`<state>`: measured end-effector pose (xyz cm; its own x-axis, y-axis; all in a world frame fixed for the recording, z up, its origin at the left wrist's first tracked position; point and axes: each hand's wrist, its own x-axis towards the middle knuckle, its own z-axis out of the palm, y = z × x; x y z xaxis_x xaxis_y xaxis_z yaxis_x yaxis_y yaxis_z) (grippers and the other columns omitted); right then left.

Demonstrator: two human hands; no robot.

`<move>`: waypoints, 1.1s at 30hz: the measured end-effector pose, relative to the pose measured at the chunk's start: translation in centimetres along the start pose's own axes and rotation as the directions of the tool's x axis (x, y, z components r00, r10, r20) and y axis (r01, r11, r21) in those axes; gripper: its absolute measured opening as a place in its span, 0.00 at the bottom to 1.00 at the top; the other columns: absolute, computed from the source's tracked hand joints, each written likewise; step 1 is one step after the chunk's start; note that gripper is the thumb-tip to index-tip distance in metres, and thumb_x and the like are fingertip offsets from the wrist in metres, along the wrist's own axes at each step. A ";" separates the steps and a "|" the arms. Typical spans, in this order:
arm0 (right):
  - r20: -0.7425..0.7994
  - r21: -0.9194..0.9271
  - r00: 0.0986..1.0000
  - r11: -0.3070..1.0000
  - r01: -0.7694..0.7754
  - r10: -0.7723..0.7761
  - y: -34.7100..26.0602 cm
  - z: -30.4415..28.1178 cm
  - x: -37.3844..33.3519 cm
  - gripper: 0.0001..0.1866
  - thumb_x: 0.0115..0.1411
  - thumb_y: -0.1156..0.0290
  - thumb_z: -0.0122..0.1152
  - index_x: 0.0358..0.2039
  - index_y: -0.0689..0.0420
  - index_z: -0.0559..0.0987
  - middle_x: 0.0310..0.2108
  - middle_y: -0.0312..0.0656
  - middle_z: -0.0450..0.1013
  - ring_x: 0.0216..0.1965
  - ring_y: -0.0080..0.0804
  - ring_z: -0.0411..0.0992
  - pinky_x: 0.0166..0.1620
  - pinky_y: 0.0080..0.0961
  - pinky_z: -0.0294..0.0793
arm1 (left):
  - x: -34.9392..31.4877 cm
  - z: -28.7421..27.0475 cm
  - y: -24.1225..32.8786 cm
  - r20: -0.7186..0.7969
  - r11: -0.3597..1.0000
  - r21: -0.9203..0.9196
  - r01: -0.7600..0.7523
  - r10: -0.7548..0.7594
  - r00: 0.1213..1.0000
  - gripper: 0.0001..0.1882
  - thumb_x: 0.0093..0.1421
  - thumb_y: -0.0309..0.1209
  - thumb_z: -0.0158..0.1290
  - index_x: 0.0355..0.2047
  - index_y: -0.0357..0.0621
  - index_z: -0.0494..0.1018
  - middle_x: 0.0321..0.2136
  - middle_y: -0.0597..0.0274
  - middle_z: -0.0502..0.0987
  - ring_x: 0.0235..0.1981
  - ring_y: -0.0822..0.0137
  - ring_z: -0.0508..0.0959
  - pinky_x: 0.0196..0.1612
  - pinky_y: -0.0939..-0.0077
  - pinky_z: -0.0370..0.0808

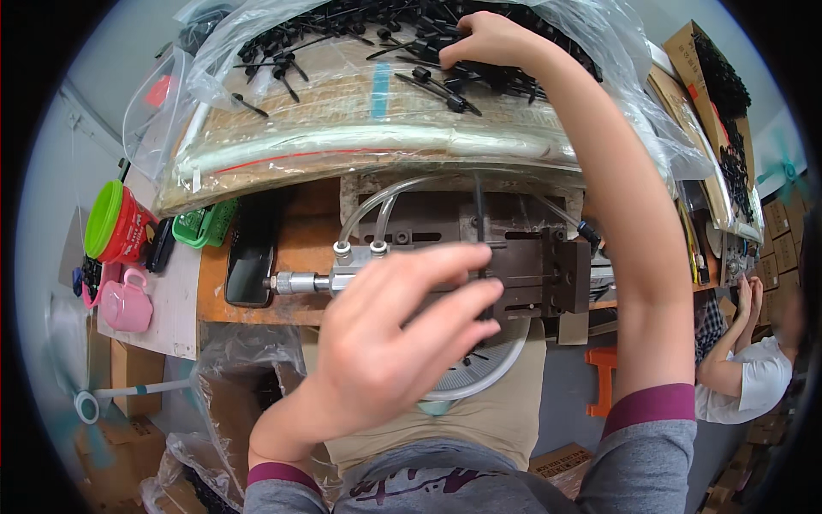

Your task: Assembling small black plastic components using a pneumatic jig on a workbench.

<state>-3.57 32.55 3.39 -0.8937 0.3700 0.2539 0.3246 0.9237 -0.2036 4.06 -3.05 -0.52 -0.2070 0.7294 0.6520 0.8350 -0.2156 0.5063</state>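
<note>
Where the left hand (385,330) hovers: above the metal machine (565,274), back turned up, its visible fingers apart and partly bent; I cannot tell whether the tips grip anything.
Round dish (481,390): below that hand, over the person's lap, partly hidden, with a few small dark bits in it.
Machine: dark blocks and plates on the wooden tabletop (312,206), a silver cylinder (300,283) at its left end, clear hoses (364,210) curving up behind the left hand.
Left of the machine: a glossy black slab (248,257), then a green basket (205,224); farther left, a pink cup (127,304) near a red bucket (128,236) with a bright green rim.
Plastic-covered tray (330,107): raised beyond the machine, a strip of blue tape (380,90) on it.
Black pieces (432,34): heaped along the tray's far side, some lying loose nearer its front.
Right hand (492,41): reaching into that heap, thumb and fingers bent downward; the pieces and angle hide whether one is pinched.
Off to the right: an orange stool (602,377), a co-worker (753,381) in a white top, and stacked cardboard boxes (775,231).
</note>
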 end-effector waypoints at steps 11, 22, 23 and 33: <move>0.161 -0.123 0.937 0.936 0.331 -0.310 -3.2 -4.8 -7.3 0.30 0.49 0.64 0.72 0.53 0.60 0.78 0.52 0.44 0.71 0.53 0.42 0.71 0.57 0.34 0.71 | -5.6 5.2 1.4 0.078 0.995 0.000 0.097 -0.097 0.992 0.17 0.49 0.26 0.66 0.41 0.34 0.78 0.54 0.42 0.74 0.45 0.51 0.80 0.46 0.64 0.79; -0.285 -0.019 0.919 0.960 0.278 -0.272 -2.1 -5.5 -11.3 0.13 0.54 0.66 0.72 0.36 0.61 0.84 0.32 0.32 0.71 0.29 0.24 0.67 0.34 0.23 0.66 | -5.3 7.5 -0.1 0.126 0.972 0.232 0.032 -0.063 0.990 0.14 0.48 0.27 0.65 0.36 0.36 0.78 0.55 0.45 0.75 0.31 0.59 0.82 0.37 0.72 0.79; -0.315 0.014 0.922 0.971 0.240 -0.223 -1.6 -5.8 -11.3 0.14 0.54 0.65 0.72 0.36 0.62 0.84 0.32 0.31 0.71 0.29 0.22 0.67 0.34 0.22 0.66 | -4.9 7.3 -0.2 0.122 0.976 0.217 0.028 -0.056 0.991 0.14 0.48 0.27 0.65 0.36 0.36 0.78 0.55 0.46 0.75 0.29 0.60 0.82 0.35 0.73 0.79; -0.624 0.233 0.780 0.963 0.138 0.039 -1.9 -7.8 -17.0 0.10 0.60 0.68 0.66 0.41 0.54 0.87 0.28 0.29 0.71 0.27 0.16 0.63 0.31 0.17 0.60 | -4.0 5.9 1.1 0.147 0.984 0.085 0.157 -0.168 0.975 0.19 0.50 0.28 0.68 0.42 0.37 0.78 0.55 0.48 0.75 0.26 0.68 0.81 0.30 0.78 0.78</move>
<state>13.47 25.28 6.87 -0.4909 0.3871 0.7805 0.1170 0.9171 -0.3812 8.78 -2.36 -5.89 -0.2673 0.8429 0.4669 0.8324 -0.0422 0.5525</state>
